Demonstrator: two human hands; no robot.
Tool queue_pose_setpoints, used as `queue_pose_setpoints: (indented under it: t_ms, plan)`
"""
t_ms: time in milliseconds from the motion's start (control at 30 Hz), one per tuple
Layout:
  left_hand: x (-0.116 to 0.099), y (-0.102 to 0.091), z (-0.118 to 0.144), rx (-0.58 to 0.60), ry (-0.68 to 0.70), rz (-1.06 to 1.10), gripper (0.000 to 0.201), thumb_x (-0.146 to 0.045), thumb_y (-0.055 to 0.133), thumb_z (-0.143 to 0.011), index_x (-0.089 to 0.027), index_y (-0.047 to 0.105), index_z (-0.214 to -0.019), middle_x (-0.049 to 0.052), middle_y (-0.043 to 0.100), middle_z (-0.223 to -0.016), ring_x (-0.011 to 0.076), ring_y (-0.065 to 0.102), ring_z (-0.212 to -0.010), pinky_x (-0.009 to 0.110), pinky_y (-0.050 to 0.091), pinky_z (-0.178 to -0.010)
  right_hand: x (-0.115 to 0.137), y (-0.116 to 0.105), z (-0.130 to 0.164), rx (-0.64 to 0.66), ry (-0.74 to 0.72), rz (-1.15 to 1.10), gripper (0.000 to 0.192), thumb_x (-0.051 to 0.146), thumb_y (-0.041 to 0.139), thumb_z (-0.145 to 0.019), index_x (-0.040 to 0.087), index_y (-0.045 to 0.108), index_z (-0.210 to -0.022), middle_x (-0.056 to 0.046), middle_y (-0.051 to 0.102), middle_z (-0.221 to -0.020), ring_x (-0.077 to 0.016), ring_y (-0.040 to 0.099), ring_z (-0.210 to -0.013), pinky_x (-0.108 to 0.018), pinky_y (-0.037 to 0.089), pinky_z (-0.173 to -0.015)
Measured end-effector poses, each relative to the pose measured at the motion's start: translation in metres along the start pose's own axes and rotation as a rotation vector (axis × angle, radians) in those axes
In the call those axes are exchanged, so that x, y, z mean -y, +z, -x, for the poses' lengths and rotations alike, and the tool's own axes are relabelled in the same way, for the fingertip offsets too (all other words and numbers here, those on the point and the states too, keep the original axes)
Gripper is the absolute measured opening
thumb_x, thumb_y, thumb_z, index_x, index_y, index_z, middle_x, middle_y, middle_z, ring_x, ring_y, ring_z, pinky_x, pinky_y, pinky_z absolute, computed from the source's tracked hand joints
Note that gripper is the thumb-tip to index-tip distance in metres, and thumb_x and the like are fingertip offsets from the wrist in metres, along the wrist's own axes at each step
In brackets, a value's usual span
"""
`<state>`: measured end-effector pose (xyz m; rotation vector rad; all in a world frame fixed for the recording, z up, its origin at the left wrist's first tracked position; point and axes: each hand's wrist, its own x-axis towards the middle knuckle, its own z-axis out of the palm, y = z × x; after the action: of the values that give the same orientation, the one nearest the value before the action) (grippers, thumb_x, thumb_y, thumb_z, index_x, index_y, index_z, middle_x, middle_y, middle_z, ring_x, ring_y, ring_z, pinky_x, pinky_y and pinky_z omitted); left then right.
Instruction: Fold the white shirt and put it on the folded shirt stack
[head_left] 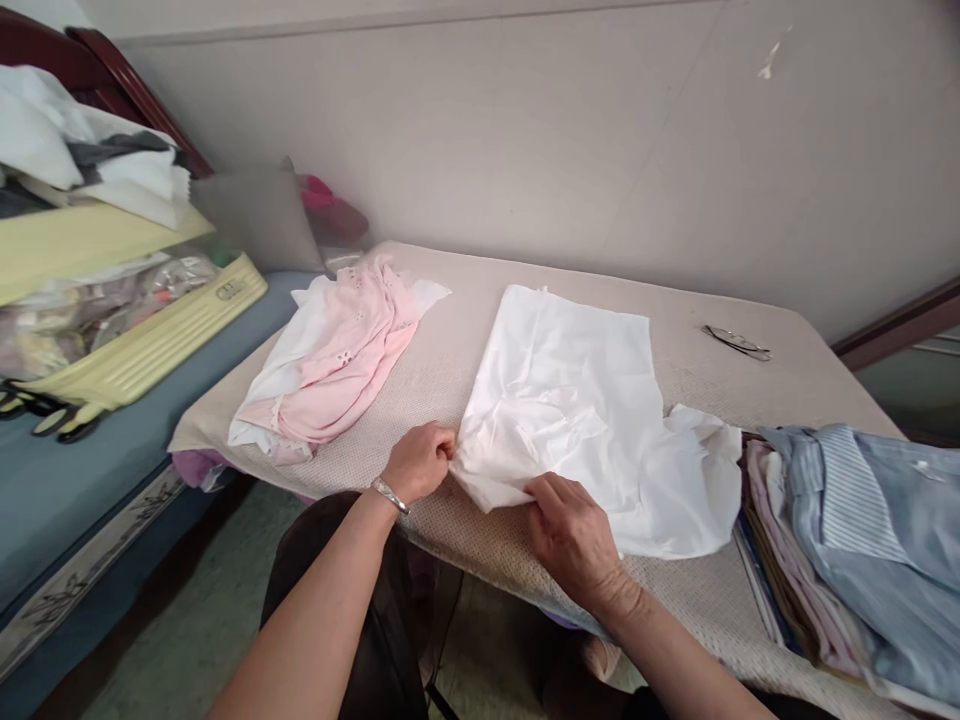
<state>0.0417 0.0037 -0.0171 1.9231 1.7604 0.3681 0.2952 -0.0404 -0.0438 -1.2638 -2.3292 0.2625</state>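
Note:
A white garment [592, 370] lies spread on the covered table in front of me, wrinkled near its left side. My left hand [420, 460], with a silver bracelet at the wrist, pinches its near left corner. Farther right, my right hand [574, 530] grips the garment's near edge between thumb and fingers. The cloth between my hands is bunched and slightly lifted. On the right, a crumpled part of the garment reaches a stack of folded clothes.
Pink and white clothing [352, 360] lies in a loose pile at left. Eyeglasses [737, 343] rest at back right, beyond the folded clothes [862, 530]. A yellow suitcase [150, 330], filled with bagged things, stands on a blue mattress [90, 480]. A wall [487, 140] runs behind the table [420, 400].

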Motion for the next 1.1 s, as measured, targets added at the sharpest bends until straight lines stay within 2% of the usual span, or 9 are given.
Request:
queue_pose_setpoints:
  t_ms: [133,300,533,600,667,733,833,967,1100]
  plan:
    - [0.0,-0.001,0.0,-0.077,-0.231,-0.128,0.019,-0.015,0.044,-0.089,-0.022,0.058,-0.077,0.005,0.069,-0.085,0.0223,0.063,-0.084,0.032,0.041,-0.073,0.012,0.0,0.003,0.134,-0.182,-0.028,0.005,0.017,0.054,-0.093,0.019,0.057,-0.09,-0.008,0.059,-0.096,-0.0236,0.054,-0.09,-0.037,0.044,-0.081]
    - [-0.012,0.01,0.003,-0.009,-0.174,-0.139,0.033,-0.049,0.051,-0.095,-0.021,0.059,-0.08,0.008,0.07,-0.085,0.0255,0.066,-0.084,0.033,0.042,-0.071,0.016,0.002,0.003,0.167,-0.186,-0.019,0.009,0.027,0.062,-0.095,0.02,0.057,-0.095,-0.008,0.058,-0.101,-0.0247,0.054,-0.096,-0.038,0.046,-0.082]
    - [-0.011,0.016,0.001,0.028,-0.232,-0.256,0.015,-0.022,0.049,-0.092,-0.02,0.061,-0.085,0.009,0.069,-0.091,0.0267,0.066,-0.093,0.035,0.045,-0.076,0.019,0.005,0.003,0.258,-0.151,0.037,0.02,0.019,0.071,-0.086,0.02,0.056,-0.099,-0.008,0.057,-0.107,-0.0263,0.052,-0.098,-0.041,0.049,-0.082]
    - [-0.016,0.015,0.004,-0.038,-0.247,-0.303,0.013,-0.018,0.048,-0.091,-0.018,0.061,-0.091,0.012,0.068,-0.097,0.0277,0.065,-0.095,0.037,0.047,-0.078,0.021,0.004,0.004,0.265,-0.149,0.047,0.02,0.018,0.071,-0.085,0.02,0.056,-0.098,-0.008,0.057,-0.107,-0.0265,0.052,-0.098,-0.041,0.05,-0.082]
    - [-0.024,0.019,0.008,-0.182,-0.162,-0.347,0.019,-0.013,0.045,-0.091,-0.016,0.06,-0.103,0.015,0.066,-0.109,0.0282,0.064,-0.104,0.038,0.049,-0.085,0.023,0.003,0.004,0.268,-0.146,0.053,0.021,0.018,0.072,-0.084,0.02,0.056,-0.097,-0.009,0.057,-0.107,-0.0269,0.052,-0.098,-0.042,0.051,-0.082]
    - [-0.03,0.028,0.013,-0.29,0.046,-0.348,0.031,-0.014,0.042,-0.095,-0.012,0.055,-0.123,0.019,0.06,-0.131,0.0282,0.056,-0.124,0.041,0.046,-0.101,0.023,0.003,0.005,0.264,-0.137,0.057,0.023,0.019,0.074,-0.082,0.02,0.056,-0.097,-0.009,0.057,-0.107,-0.0277,0.053,-0.099,-0.043,0.051,-0.084]
    - [-0.028,0.05,0.016,-0.226,0.315,-0.345,0.047,-0.028,0.042,-0.102,-0.011,0.04,-0.146,0.021,0.042,-0.155,0.0297,0.038,-0.146,0.046,0.037,-0.117,0.022,0.006,0.005,0.248,-0.131,0.047,0.027,0.02,0.076,-0.081,0.02,0.057,-0.1,-0.009,0.058,-0.109,-0.0285,0.053,-0.102,-0.045,0.052,-0.088]
    - [-0.014,0.07,0.014,-0.151,0.216,-0.395,0.052,-0.04,0.041,-0.104,-0.008,0.043,-0.146,0.025,0.039,-0.157,0.0348,0.036,-0.148,0.054,0.038,-0.116,0.02,0.011,0.007,0.237,-0.125,0.045,0.029,0.02,0.076,-0.08,0.019,0.059,-0.104,-0.01,0.059,-0.113,-0.029,0.054,-0.105,-0.045,0.052,-0.091]
    - [-0.017,0.067,0.014,-0.207,0.243,-0.364,0.049,-0.04,0.033,-0.107,-0.012,0.046,-0.145,0.021,0.044,-0.156,0.0313,0.038,-0.147,0.054,0.036,-0.118,0.02,0.003,0.004,0.239,-0.116,0.014,0.025,0.031,0.078,-0.082,0.021,0.059,-0.095,-0.008,0.062,-0.109,-0.0265,0.058,-0.101,-0.041,0.052,-0.088]
